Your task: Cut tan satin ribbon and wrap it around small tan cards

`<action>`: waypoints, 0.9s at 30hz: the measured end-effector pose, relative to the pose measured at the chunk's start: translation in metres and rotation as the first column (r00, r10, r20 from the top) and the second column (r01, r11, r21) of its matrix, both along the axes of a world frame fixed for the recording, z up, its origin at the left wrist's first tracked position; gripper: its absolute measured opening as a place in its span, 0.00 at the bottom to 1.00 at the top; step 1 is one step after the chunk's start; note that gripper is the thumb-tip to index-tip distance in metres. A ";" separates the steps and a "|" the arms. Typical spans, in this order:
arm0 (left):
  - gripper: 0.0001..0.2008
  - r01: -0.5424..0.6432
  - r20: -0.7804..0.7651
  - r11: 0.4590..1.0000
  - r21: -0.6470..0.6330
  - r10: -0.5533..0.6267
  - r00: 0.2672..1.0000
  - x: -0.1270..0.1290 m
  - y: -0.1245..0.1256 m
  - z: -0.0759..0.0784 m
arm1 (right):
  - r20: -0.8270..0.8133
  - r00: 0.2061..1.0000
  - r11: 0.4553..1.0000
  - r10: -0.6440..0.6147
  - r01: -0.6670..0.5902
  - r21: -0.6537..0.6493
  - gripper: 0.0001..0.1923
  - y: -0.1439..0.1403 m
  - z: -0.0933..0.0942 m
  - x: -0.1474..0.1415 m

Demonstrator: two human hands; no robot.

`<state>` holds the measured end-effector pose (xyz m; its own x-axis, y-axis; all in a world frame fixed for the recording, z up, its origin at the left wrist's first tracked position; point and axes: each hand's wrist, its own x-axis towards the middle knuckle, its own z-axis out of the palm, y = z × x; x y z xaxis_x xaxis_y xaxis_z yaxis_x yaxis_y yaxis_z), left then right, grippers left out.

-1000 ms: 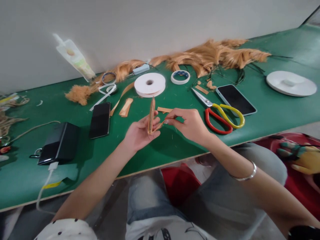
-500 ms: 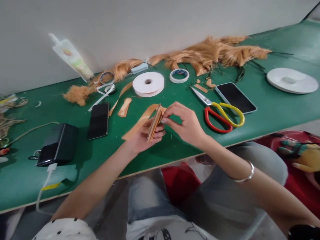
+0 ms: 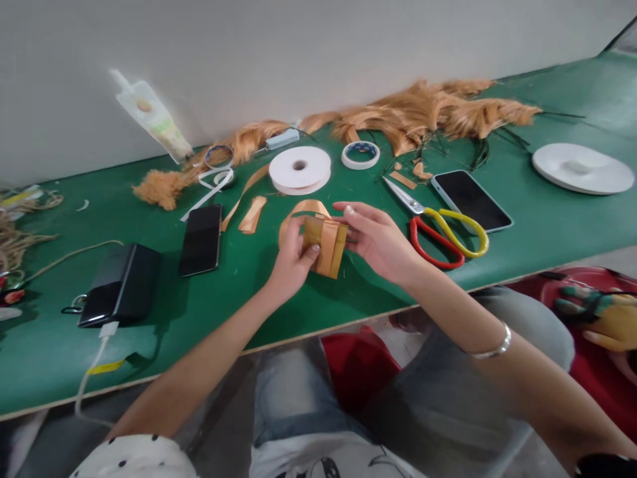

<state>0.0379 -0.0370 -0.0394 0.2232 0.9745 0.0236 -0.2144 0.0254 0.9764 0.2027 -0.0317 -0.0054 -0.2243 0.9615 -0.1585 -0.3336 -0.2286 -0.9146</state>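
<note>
My left hand (image 3: 292, 260) is closed on a small brown card (image 3: 313, 232), its thumb pressed on the front. Peach satin ribbon (image 3: 328, 249) is wound round the card in overlapping bands. A loop of the same ribbon curves up behind my left hand. At the card's right edge is my right hand (image 3: 375, 240), fingers stretched out and thumb lifted away from the card. Some of its fingertips sit close to or behind that edge; whether they touch it I cannot tell.
Scissors (image 3: 438, 229) and a phone (image 3: 470, 199) lie to the right, another phone (image 3: 201, 240) to the left. Behind are a white ribbon spool (image 3: 299, 169), a tape roll (image 3: 361, 155) and tan fibre bundles (image 3: 398, 109). A black device (image 3: 119, 285) with a cable stands at left.
The card has turned from edge-on to showing its broad, ribbon-wrapped face. My left thumb now rests on its front. The right hand has gone from a pinch to outstretched fingers.
</note>
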 end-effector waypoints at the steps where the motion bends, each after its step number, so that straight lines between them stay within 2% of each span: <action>1: 0.22 -0.009 -0.030 1.000 0.006 0.009 1.000 -0.001 0.000 -0.002 | 0.024 1.000 1.000 0.000 -0.001 0.021 0.15 0.000 0.001 0.001; 5: 0.21 -0.072 -0.167 0.996 0.049 0.079 0.983 -0.002 -0.002 -0.006 | 0.205 0.978 0.981 -0.032 -0.009 0.194 0.20 -0.001 -0.001 0.001; 8: 0.20 -0.068 -0.258 0.995 0.077 0.086 0.962 -0.003 -0.005 -0.004 | 0.311 0.942 0.953 -0.129 0.031 0.301 0.16 0.000 -0.005 0.000; 11: 0.19 -0.051 -0.305 0.994 0.097 0.078 0.949 -0.003 -0.006 -0.001 | 0.350 0.915 0.935 -0.199 0.071 0.347 0.11 0.002 -0.009 0.000; 19: 0.20 0.047 -0.137 0.999 0.027 -0.042 0.990 -0.002 -0.006 -0.007 | 0.326 0.912 0.920 -0.250 0.119 0.374 0.03 0.005 -0.016 0.000; 24: 0.20 0.059 -0.115 0.998 0.016 -0.057 0.992 0.001 -0.005 -0.007 | 0.329 0.905 0.917 -0.269 0.136 0.374 0.03 0.006 -0.015 0.003; 27: 0.19 0.016 -0.121 0.999 0.050 -0.010 0.993 0.003 -0.004 -0.004 | 0.351 0.896 0.917 -0.272 0.130 0.377 0.03 0.006 -0.012 0.004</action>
<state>0.0408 -0.0407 -0.0438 0.2403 0.9697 0.0451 -0.0947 -0.0228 0.9952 0.2065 -0.0257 -0.0174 -0.0084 0.9890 0.1477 0.0597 0.1480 -0.9872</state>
